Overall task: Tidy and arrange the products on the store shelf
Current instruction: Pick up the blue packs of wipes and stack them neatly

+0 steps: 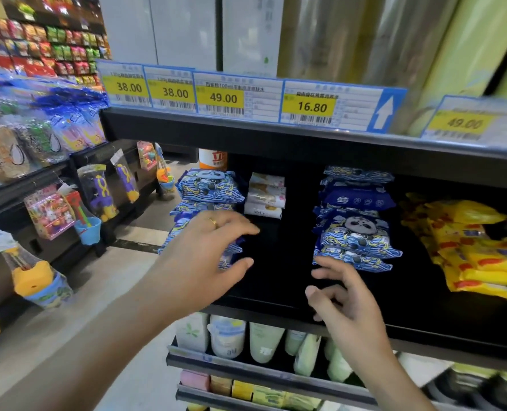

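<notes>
Two stacks of blue panda-print wipe packs stand on the black shelf [278,280]. The left stack [209,189] is at the shelf's left end, the right stack [354,229] near the middle. My left hand [204,259], with a ring, reaches in front of the left stack's lower packs with fingers spread and loosely bent; whether it touches them is unclear. My right hand [345,304] hovers over the shelf's front edge just below the right stack, fingers loosely curled, holding nothing.
Small white packs [265,194] sit stacked behind, between the two blue stacks. Yellow packs [471,247] lie piled at the right. Price tags [222,96] line the shelf above. Bottles and pouches [264,339] fill the shelf below. Hanging toys [50,215] line the left aisle.
</notes>
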`<state>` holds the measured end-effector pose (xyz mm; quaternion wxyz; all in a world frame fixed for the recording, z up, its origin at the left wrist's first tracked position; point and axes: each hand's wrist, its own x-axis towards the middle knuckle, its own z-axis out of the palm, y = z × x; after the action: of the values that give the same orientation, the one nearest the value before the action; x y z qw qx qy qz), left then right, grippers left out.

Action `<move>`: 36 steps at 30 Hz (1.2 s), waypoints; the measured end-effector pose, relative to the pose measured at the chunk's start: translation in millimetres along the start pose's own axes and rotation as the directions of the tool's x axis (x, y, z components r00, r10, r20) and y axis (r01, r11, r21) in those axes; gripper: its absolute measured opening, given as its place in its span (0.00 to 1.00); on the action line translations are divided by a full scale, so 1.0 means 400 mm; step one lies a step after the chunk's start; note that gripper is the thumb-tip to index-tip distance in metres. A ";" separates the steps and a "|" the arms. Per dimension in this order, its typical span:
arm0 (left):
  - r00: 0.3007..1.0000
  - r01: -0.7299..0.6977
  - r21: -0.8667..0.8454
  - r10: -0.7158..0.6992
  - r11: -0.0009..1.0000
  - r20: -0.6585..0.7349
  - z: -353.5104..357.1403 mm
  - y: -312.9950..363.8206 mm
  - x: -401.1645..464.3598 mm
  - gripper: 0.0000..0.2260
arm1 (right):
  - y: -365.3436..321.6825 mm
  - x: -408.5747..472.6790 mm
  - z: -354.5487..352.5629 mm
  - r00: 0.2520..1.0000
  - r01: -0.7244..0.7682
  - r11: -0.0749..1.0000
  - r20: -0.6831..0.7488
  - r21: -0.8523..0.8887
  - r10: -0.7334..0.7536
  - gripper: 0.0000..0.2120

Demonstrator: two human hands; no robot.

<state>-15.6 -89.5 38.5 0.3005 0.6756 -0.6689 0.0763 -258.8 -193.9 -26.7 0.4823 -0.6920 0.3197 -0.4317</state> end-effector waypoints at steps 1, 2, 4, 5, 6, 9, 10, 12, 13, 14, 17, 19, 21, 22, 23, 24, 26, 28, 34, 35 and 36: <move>1.000 -0.011 -0.049 0.012 0.999 0.011 0.023 0.029 -0.003 0.19 | -0.002 0.003 -0.005 0.998 0.029 0.999 -0.049 -0.035 -0.030 0.20; 0.999 -0.027 -0.088 0.030 0.996 0.032 0.050 0.056 -0.004 0.18 | -0.004 0.007 -0.016 0.991 0.072 0.993 -0.108 -0.097 -0.083 0.18; 0.995 -0.046 -0.148 0.059 0.988 0.084 0.113 0.097 -0.001 0.16 | -0.012 0.020 -0.049 0.947 0.163 0.947 -0.225 -0.276 -0.228 0.14; 0.992 -0.043 -0.172 0.062 0.984 0.111 0.145 0.109 0.003 0.16 | -0.018 0.030 -0.070 0.916 0.188 0.906 -0.264 -0.379 -0.301 0.12; 0.989 -0.033 -0.181 0.059 0.983 0.138 0.176 0.117 0.006 0.16 | -0.025 0.041 -0.091 0.888 0.195 0.857 -0.285 -0.477 -0.361 0.11; 0.980 -0.015 -0.091 0.033 0.996 0.194 0.253 0.121 0.000 0.16 | -0.040 0.085 -0.157 0.877 0.140 0.726 -0.255 -0.674 -0.406 0.17; 0.980 -0.016 -0.063 0.028 0.998 0.195 0.267 0.119 -0.004 0.16 | -0.041 0.101 -0.176 0.893 0.119 0.678 -0.220 -0.725 -0.392 0.21; 0.980 -0.005 -0.062 0.018 0.998 0.200 0.276 0.112 -0.005 0.16 | -0.040 0.133 -0.202 0.940 0.081 0.638 -0.155 -0.766 -0.305 0.29; 0.978 0.008 -0.080 0.009 0.997 0.210 0.275 0.109 -0.003 0.16 | -0.038 0.149 -0.210 0.962 0.061 0.643 -0.126 -0.763 -0.242 0.31; 0.975 0.021 -0.099 0.001 0.995 0.221 0.273 0.105 -0.001 0.15 | -0.036 0.163 -0.215 0.979 0.042 0.647 -0.099 -0.762 -0.180 0.33; 0.970 0.048 -0.132 -0.014 0.990 0.242 0.271 0.100 0.003 0.15 | -0.025 0.197 -0.219 0.995 0.012 0.661 -0.054 -0.751 -0.080 0.31; 0.968 0.080 -0.149 -0.042 0.986 0.247 0.272 0.101 0.005 0.16 | -0.018 0.208 -0.219 0.991 0.012 0.685 -0.084 -0.729 -0.107 0.28; 0.967 0.103 -0.153 -0.063 0.983 0.248 0.274 0.103 0.006 0.16 | -0.017 0.207 -0.217 0.983 0.021 0.692 -0.112 -0.722 -0.146 0.26; 0.967 0.109 -0.155 -0.068 0.982 0.247 0.274 0.103 0.006 0.15 | -0.017 0.200 -0.214 0.979 0.033 0.692 -0.117 -0.722 -0.169 0.25; 0.966 0.118 -0.159 -0.076 0.980 0.247 0.274 0.103 0.006 0.14 | -0.018 0.189 -0.212 0.972 0.053 0.690 -0.120 -0.722 -0.200 0.24; 0.965 0.132 -0.169 -0.088 0.977 0.246 0.273 0.103 0.006 0.13 | -0.019 0.175 -0.210 0.962 0.084 0.690 -0.121 -0.719 -0.243 0.24; 0.961 0.193 -0.241 -0.133 0.951 0.243 0.267 0.110 0.011 0.10 | -0.025 0.140 -0.207 0.932 0.165 0.705 -0.124 -0.690 -0.340 0.24; 0.943 0.322 -0.442 -0.243 0.837 0.226 0.253 0.127 0.023 0.07 | -0.032 0.097 -0.204 0.906 0.243 0.733 -0.122 -0.635 -0.406 0.25; 0.812 0.566 -0.778 -0.343 0.271 0.472 0.183 0.212 0.036 0.25 | -0.047 -0.035 -0.166 0.894 0.362 0.775 -0.043 -0.517 -0.446 0.32; 0.811 0.574 -0.781 -0.304 0.247 0.500 0.179 0.227 0.028 0.23 | -0.048 -0.053 -0.157 0.895 0.377 0.779 -0.019 -0.501 -0.446 0.33; 0.808 0.580 -0.786 -0.275 0.213 0.522 0.175 0.242 0.020 0.20 | -0.048 -0.069 -0.150 0.899 0.386 0.785 0.007 -0.485 -0.438 0.34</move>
<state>-127.7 -124.7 15.4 0.5406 0.5460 -0.4081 -0.4931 -324.1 -187.3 -6.8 0.1741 -0.8176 0.2815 -0.4711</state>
